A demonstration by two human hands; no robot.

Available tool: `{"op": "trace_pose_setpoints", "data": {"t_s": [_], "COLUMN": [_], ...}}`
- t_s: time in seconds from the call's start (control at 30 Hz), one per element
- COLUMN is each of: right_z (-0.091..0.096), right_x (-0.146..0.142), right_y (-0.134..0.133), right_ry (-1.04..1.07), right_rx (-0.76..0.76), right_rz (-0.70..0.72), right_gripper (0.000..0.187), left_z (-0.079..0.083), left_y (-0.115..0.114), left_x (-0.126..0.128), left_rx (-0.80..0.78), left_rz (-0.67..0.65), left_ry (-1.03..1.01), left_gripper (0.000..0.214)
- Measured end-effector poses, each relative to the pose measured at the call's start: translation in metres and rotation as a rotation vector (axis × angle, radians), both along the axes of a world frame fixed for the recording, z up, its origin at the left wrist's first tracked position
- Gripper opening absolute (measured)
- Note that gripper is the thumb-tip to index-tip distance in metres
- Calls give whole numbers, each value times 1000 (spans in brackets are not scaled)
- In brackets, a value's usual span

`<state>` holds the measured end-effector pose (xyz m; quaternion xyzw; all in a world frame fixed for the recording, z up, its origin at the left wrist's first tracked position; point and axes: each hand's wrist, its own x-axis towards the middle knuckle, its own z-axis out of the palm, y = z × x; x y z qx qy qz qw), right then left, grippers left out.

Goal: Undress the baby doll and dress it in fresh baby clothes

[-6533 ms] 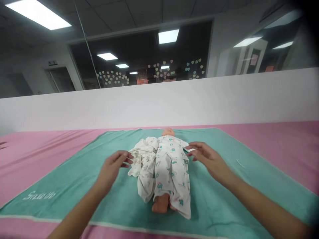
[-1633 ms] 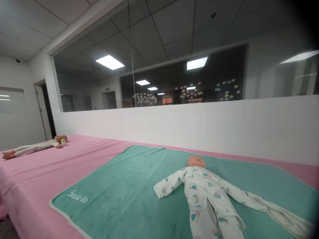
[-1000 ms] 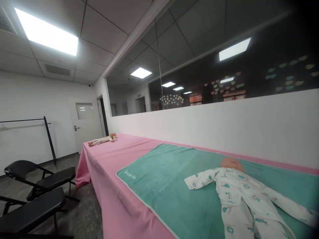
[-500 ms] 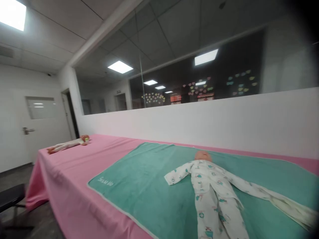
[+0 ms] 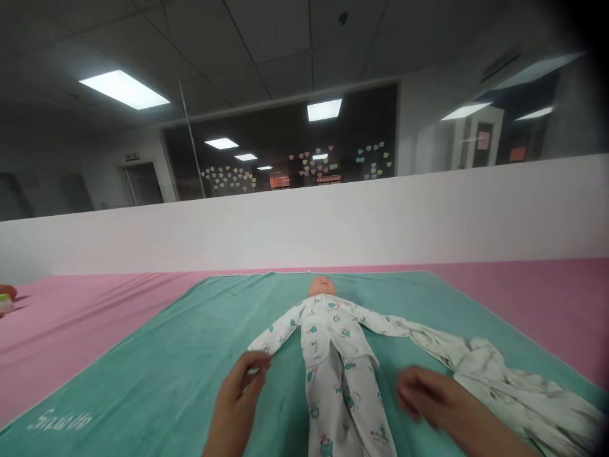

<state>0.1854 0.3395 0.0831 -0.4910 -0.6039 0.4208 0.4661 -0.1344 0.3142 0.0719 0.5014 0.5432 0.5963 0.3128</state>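
Observation:
A baby doll [image 5: 322, 285] lies on its back on a green blanket [image 5: 200, 355], its head toward the far wall. It is dressed in a white printed top [image 5: 328, 324] and matching trousers [image 5: 333, 406]. My left hand [image 5: 240, 393] is by the cuff of the sleeve on the left, fingers bent, a gap showing between thumb and forefinger; nothing is visible in it. To the right of the trousers, my right hand [image 5: 428, 397] hovers, its fingers blurred by motion. A crumpled pale cloth [image 5: 509, 387] extends from the other sleeve's end toward the right edge.
Pink cloth [image 5: 118, 304] covers the table beneath the blanket. Behind it runs a low white wall [image 5: 285, 235] topped by a glass window [image 5: 285, 146] with heart-shaped stickers. At the far left edge, part of another doll [image 5: 7, 293] is visible.
My view has turned right, bringing the doll to the middle and more of the pale cloth into sight. Both my hands have come in from below.

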Motion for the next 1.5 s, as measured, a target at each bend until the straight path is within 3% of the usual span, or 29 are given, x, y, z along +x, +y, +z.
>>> {"op": "trace_pose_setpoints", "data": {"t_s": [0.07, 0.2, 0.27, 0.37, 0.5, 0.7, 0.83, 1.0, 1.17, 1.37, 1.5], "right_z": [7, 15, 9, -6, -18, -10, -10, -17, -23, -31, -33], "right_x": [-13, -62, -84, -99, -94, -92, -98, -106, -106, -98, -95], "right_y": [28, 121, 163, 203, 217, 210, 206, 206, 209, 217, 225], "right_ry": [-124, -319, -464, -581, -699, -776, -829, -884, -841, -690, -614], "right_rx": [51, 326, 341, 307, 261, 203, 227, 292, 304, 259, 217], "right_rz": [45, -166, -211, -226, -151, -59, -82, -118, -156, -221, -210], "right_gripper": [32, 29, 29, 32, 26, 25, 21, 21, 27, 31, 30], "left_z": [11, 20, 16, 5, -9, -13, -18, -29, -37, -36, -37], "left_y": [53, 153, 188, 216, 222, 210, 211, 211, 209, 215, 217], "left_x": [27, 74, 89, 103, 110, 108, 106, 95, 87, 90, 89], "left_rx": [10, 0, 19, 20, 38, 131, 138, 44, 215, 168, 163], "left_rz": [-145, -158, -143, -155, -161, -145, -99, -16, -169, -177, -190], "left_ry": [150, 347, 385, 434, 480, 392, 353, 454, 556, 687, 671], "left_gripper": [21, 26, 29, 27, 28, 43, 43, 38, 48, 53, 53]}}
